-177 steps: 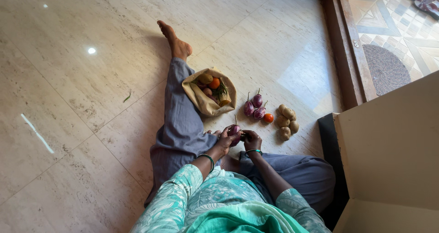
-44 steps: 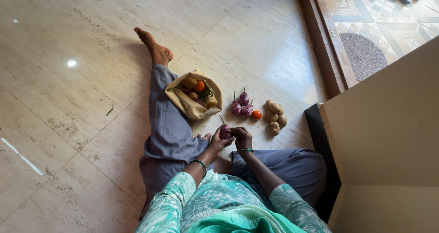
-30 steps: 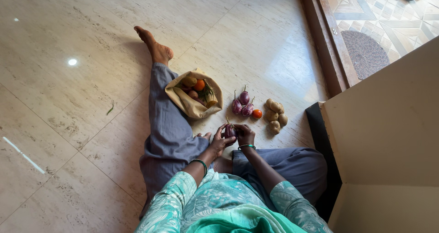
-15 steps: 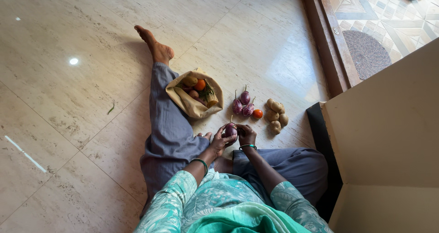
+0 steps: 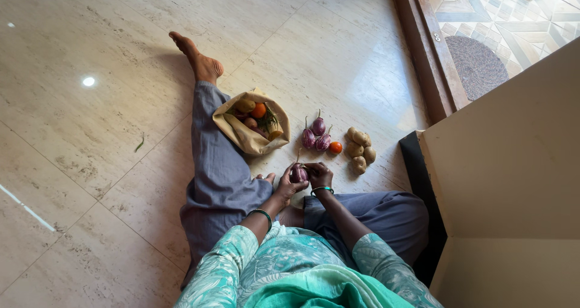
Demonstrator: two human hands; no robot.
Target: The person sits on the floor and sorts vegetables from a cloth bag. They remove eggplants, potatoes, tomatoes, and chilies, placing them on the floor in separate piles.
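Fingers of the left hand (image 5: 286, 186) and right hand (image 5: 319, 174) curl around one glossy, egg-shaped purple eggplant (image 5: 299, 173), held just above the polished stone floor (image 5: 109, 114). Beyond the eggplant lie three more eggplants (image 5: 316, 135), a smooth tomato (image 5: 336, 147), lumpy potatoes (image 5: 359, 148) and a crumpled tan cloth bag (image 5: 249, 134).

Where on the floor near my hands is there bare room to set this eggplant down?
Bare tile lies between the tan cloth bag and your left hand, and beyond the two purple eggplants toward the wooden door sill. It is crowded rightward: eggplants, a small orange tomato and the brown potato pile sit close together.
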